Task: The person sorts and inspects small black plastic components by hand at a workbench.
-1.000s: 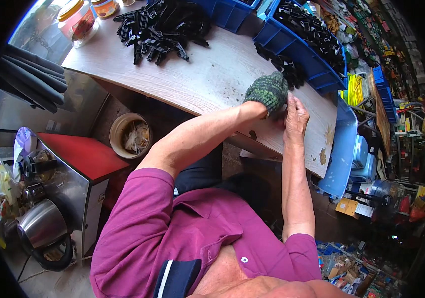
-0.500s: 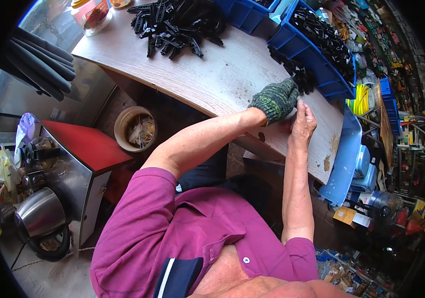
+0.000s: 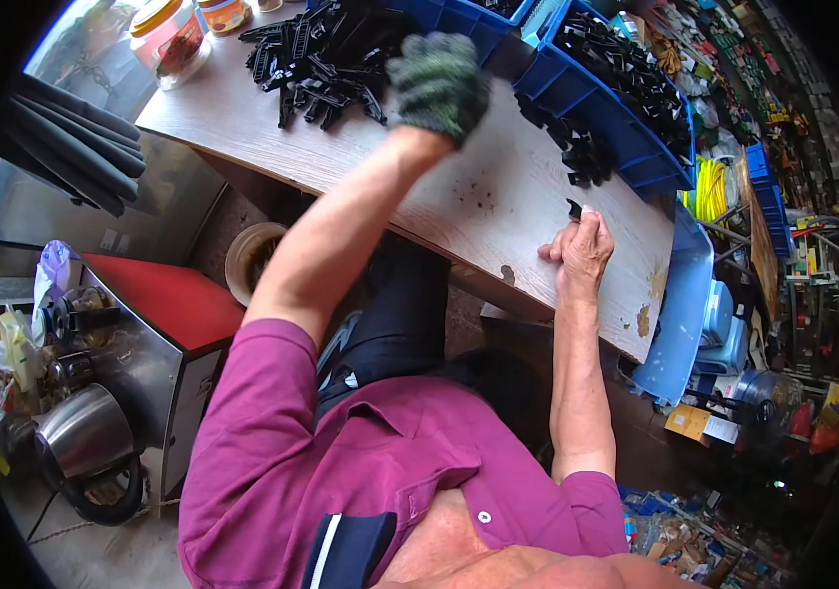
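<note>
My left hand (image 3: 439, 90), in a dark green knitted glove, is over the table beside the right edge of a heap of black plastic parts (image 3: 316, 74). Motion smears its fingers, so I cannot make out whether it holds anything. Bare and closed, my right hand (image 3: 584, 247) pinches a small black plastic piece (image 3: 575, 209) that sticks up past the thumb. Just beyond it lies a smaller group of black pieces (image 3: 584, 157), against a blue bin (image 3: 608, 128) filled with similar parts.
The pale wooden table (image 3: 498, 211) has worn spots along its front edge. Another blue bin (image 3: 459, 18) stands at the back, and lidded jars (image 3: 169, 44) at the far left. Below are a bucket (image 3: 240, 260) and a red-topped cabinet (image 3: 159, 294) beside a steel kettle (image 3: 86, 432).
My left hand has moved away from my right hand, left and farther back toward the heap. My right hand stays near its place, and the black piece in it now shows.
</note>
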Available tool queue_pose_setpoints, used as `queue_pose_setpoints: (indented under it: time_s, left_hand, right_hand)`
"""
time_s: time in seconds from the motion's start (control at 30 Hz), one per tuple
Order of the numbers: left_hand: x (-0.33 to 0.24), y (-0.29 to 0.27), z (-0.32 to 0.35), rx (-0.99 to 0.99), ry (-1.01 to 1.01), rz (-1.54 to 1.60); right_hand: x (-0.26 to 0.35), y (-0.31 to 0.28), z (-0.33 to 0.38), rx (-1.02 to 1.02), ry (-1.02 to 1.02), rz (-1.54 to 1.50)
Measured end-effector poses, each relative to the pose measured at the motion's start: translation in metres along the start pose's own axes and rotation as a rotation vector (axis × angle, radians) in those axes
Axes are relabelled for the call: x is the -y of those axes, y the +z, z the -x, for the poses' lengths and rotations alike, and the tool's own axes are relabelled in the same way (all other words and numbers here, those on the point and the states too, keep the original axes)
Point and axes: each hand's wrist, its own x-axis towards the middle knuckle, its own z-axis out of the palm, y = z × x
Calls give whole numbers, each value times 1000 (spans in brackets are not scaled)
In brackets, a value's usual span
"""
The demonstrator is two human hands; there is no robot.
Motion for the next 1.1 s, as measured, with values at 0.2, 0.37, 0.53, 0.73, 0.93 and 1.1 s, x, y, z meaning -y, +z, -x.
queue_pose_setpoints:
  time_s: [0.2, 0.37, 0.53, 0.73, 0.93, 1.1]
  left_hand:
    - [52, 32, -2, 181, 26, -234]
    - [42, 30, 12, 176, 184, -32]
    - [38, 22, 18, 208, 317, 92]
    - [-2, 4, 53, 395, 415, 163]
    - [-6, -7, 56, 490, 323, 140]
    - [-26, -30, 56, 456, 361, 374]
  right_hand:
    - [-3, -2, -1, 0, -18, -3]
    - [-3, -5, -2, -23, -29, 8]
    - [-1, -1, 1, -12, -27, -20]
    - [-1, -2, 0, -39, -30, -41]
    - [-4, -4, 1, -41, -52, -68]
    - [-4, -7, 3, -80, -30, -70]
